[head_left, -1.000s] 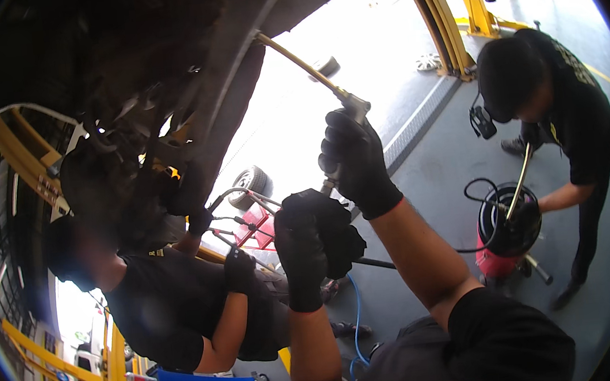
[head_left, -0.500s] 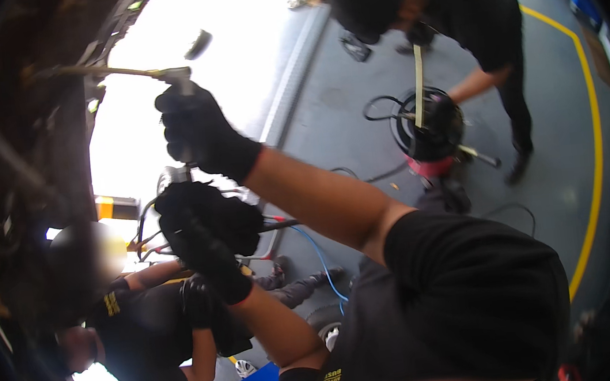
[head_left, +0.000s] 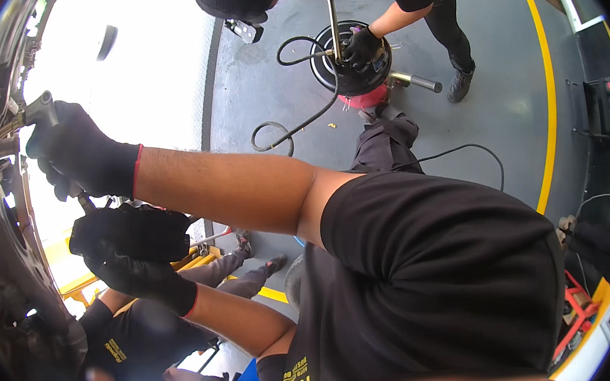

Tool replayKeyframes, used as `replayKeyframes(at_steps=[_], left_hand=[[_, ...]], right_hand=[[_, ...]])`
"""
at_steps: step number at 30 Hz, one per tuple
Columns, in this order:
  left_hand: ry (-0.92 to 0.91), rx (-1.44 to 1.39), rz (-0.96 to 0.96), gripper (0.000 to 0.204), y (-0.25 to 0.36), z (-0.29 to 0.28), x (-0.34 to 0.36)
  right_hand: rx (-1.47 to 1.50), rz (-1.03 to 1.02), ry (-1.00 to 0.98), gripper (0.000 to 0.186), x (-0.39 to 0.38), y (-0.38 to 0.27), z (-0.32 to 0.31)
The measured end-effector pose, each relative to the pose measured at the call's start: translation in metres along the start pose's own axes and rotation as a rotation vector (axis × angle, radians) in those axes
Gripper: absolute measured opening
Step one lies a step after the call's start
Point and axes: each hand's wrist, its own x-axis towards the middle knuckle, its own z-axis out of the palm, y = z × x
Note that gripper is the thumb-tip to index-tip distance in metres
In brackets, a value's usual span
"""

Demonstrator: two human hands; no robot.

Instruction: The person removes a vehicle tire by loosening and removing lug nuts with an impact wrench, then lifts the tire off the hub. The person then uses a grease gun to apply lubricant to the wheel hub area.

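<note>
under the raised car's chassis (head_left: 1, 242), gloved right hand (head_left: 81, 157) clenched on a wrench handle (head_left: 39, 109), left hand (head_left: 130, 244) fisted around its lower shaft; fastener seemingly mid-turn, not yet freed.

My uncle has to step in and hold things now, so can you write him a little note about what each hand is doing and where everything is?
Right hand, black glove: shut on the metal tool, held up against the dark underside of the vehicle.
Left hand, black glove: closed just below the right hand; what it grips is hidden.
Nearby: one person crouches under the hands; another stands over a round black drum with a hose on the grey floor.
Done: tool is on its spot.
Left: can't tell how far the work has got; keep both hands steady.
</note>
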Motion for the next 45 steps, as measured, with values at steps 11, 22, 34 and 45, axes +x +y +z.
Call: replayKeyframes(at_steps=[11, 22, 34, 45], left_hand=[[0.245, 0.308, 0.053, 0.05, -0.04, -0.019, 0.021], [0.293, -0.012, -0.025, 0.036, -0.01, 0.023, 0.014], [0.136, -0.042, -0.04, 0.042, 0.042, 0.006, 0.039], [0.195, -0.039, -0.016, 0.045, 0.063, 0.01, 0.025]], right_hand=[[-0.062, 0.019, 0.144, 0.021, 0.026, 0.002, -0.005], [-0.175, 0.213, 0.154, 0.016, 0.005, -0.032, 0.014], [-0.222, 0.205, 0.111, 0.016, 0.01, -0.014, 0.055], [-0.141, 0.191, 0.043, 0.02, -0.004, -0.009, 0.059]])
